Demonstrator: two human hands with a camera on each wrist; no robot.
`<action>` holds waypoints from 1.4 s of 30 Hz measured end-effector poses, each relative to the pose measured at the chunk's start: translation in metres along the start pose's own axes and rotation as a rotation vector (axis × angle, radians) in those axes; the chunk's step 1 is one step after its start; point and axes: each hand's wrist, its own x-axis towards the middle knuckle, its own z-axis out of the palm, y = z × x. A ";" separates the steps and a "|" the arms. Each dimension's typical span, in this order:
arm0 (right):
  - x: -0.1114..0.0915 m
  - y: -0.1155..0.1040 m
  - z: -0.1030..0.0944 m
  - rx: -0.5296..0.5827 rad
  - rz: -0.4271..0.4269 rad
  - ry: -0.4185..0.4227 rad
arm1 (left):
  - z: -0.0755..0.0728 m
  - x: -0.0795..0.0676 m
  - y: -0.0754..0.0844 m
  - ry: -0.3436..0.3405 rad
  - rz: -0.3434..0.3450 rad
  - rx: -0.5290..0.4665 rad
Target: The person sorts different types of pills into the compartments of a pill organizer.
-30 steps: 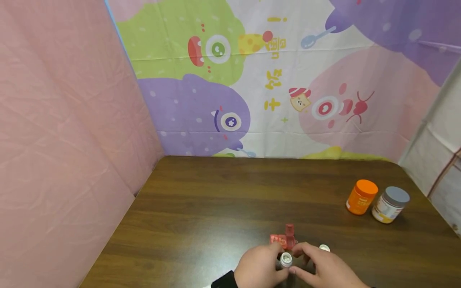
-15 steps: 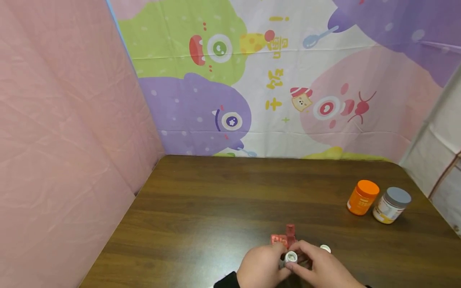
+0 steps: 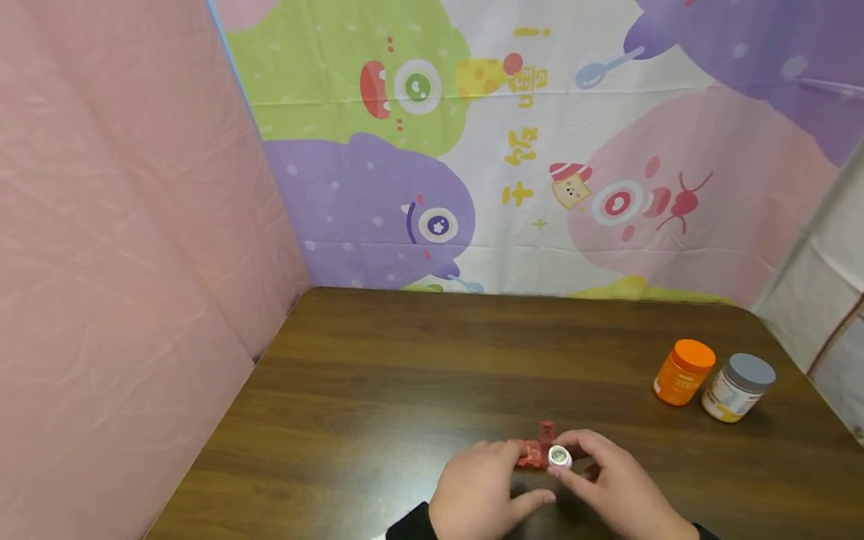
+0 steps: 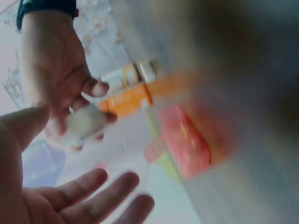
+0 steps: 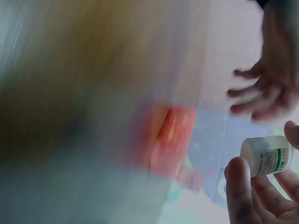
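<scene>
Upright in my right hand (image 3: 621, 480) is a small white pill bottle (image 3: 559, 457), its round mouth uncapped and facing up. Thumb and fingers pinch its sides, and a label with a green band shows in the right wrist view on the bottle (image 5: 267, 157). A red pill organizer (image 3: 532, 454) lies on the table just left of the bottle, with one lid (image 3: 547, 430) standing up. My left hand (image 3: 478, 487) has its fingers extended and spread, holding nothing. Its fingertips overlap the organizer's left end in the head view; the left wrist view shows them apart from the organizer (image 4: 184, 142).
An orange jar (image 3: 684, 373) and a white jar with a grey lid (image 3: 739, 387) stand together at the right of the brown wooden table (image 3: 378, 375). A patterned cloth (image 3: 520, 247) hangs behind, a pink one (image 3: 135, 225) on the left.
My left hand has let go of the bottle and spread its fingers. My right hand has carried the bottle up and right, toward the organizer, and now hides the white cap seen earlier.
</scene>
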 end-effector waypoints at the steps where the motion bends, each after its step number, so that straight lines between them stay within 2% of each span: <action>1: 0.002 0.002 -0.002 -0.064 -0.020 0.024 | -0.002 -0.001 -0.002 -0.011 -0.017 0.014; 3: 0.005 0.007 -0.006 -0.186 -0.048 0.065 | -0.006 -0.003 -0.007 -0.019 -0.043 0.041; 6: 0.008 0.014 -0.010 -0.310 -0.089 0.100 | -0.007 -0.007 -0.014 -0.012 -0.056 0.085; 14: 0.018 0.028 -0.009 -0.516 -0.192 0.085 | -0.006 -0.015 -0.025 0.014 -0.084 0.131; 18: 0.021 0.030 -0.007 -0.558 -0.201 0.042 | -0.006 -0.016 -0.027 0.008 -0.095 0.142; 25: 0.024 0.029 -0.004 -0.603 -0.244 0.014 | -0.007 -0.017 -0.029 -0.021 -0.114 0.134; 33: 0.027 0.033 -0.002 -0.642 -0.363 0.015 | -0.007 -0.018 -0.030 -0.027 -0.118 0.129; 42: 0.030 0.030 -0.003 -0.666 -0.392 -0.003 | -0.007 -0.018 -0.030 -0.023 -0.119 0.127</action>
